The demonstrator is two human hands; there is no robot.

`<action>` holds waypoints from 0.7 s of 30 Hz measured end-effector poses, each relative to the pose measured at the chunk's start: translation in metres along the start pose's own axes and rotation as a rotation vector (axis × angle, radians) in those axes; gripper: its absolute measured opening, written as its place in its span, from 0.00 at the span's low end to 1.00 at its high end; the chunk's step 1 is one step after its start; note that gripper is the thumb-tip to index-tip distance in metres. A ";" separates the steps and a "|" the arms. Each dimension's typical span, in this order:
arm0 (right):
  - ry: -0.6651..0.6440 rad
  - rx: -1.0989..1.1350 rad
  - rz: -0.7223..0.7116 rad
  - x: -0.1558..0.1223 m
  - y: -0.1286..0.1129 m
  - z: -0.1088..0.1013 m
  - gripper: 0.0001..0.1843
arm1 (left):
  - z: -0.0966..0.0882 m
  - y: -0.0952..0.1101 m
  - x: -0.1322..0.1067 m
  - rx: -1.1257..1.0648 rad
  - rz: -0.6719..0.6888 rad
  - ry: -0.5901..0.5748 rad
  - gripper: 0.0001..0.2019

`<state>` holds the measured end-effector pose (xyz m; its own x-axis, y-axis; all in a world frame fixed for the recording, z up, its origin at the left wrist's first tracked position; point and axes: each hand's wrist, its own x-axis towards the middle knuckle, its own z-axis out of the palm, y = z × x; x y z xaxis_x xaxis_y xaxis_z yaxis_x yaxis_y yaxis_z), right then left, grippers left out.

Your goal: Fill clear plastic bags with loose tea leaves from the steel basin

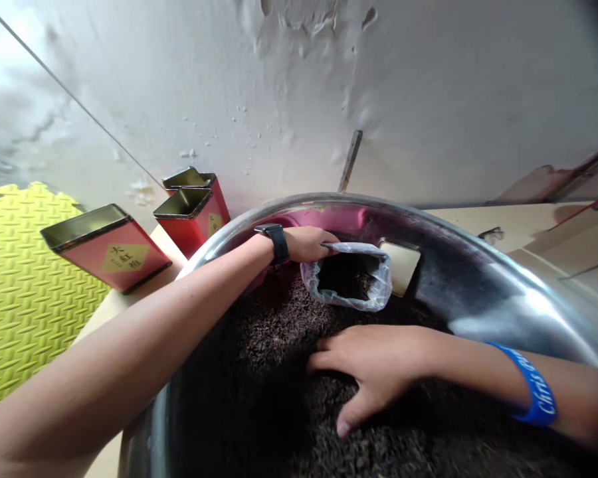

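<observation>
Left hand (303, 244): narrow, fingers curled over the rim of a clear plastic bag (349, 302), which is held at its near edge; the thumb is hidden. A black watch (278, 242) is worn on the wrist. Bag: placed on the tea leaves (274, 345) near the far inner wall of a steel basin (478, 265). Its mouth is held open and faces up toward the head camera, with the long axis running down into the leaves; the lower end cannot be seen. Right hand (373, 365): wide, fingers spread, palm down on the leaves, nothing held. A blue wristband (535, 385) is worn on the forearm. Three open red tins (110, 255) are set tilted beyond the basin, to the left, beside a yellow foam mat (24, 299) and a peeling white wall (229, 86).
</observation>
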<state>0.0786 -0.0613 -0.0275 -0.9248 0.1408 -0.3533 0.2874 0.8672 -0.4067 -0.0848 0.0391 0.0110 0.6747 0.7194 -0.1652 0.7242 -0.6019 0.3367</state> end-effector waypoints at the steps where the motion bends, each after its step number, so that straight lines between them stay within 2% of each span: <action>1: -0.027 0.010 -0.001 0.000 0.000 0.000 0.36 | 0.000 0.000 0.000 0.002 0.003 -0.003 0.18; 4: -0.078 0.001 -0.035 0.000 -0.002 0.001 0.30 | 0.000 0.000 0.000 0.002 0.017 -0.001 0.18; 6: -0.041 -0.054 -0.049 -0.001 -0.003 -0.001 0.24 | 0.000 0.001 0.000 -0.001 0.007 -0.003 0.18; 9: 0.126 -0.163 -0.004 -0.003 0.002 -0.011 0.18 | 0.000 0.002 0.000 -0.012 -0.007 -0.012 0.19; 14: 0.571 -0.491 0.250 -0.011 0.036 -0.031 0.17 | 0.002 -0.001 0.002 -0.023 0.071 0.002 0.19; 16: 0.622 -0.634 0.333 -0.012 0.050 -0.032 0.14 | 0.003 -0.003 0.003 -0.033 0.096 0.014 0.19; 18: 0.606 -0.715 0.378 -0.013 0.057 -0.029 0.11 | 0.003 -0.004 0.004 -0.043 0.087 0.013 0.20; 21: 0.637 -0.707 0.319 -0.011 0.054 -0.025 0.12 | 0.002 -0.003 0.003 -0.053 0.088 -0.030 0.20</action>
<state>0.0982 -0.0041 -0.0244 -0.8509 0.4660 0.2426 0.5223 0.8002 0.2950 -0.0851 0.0423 0.0080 0.7399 0.6534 -0.1600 0.6538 -0.6425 0.3995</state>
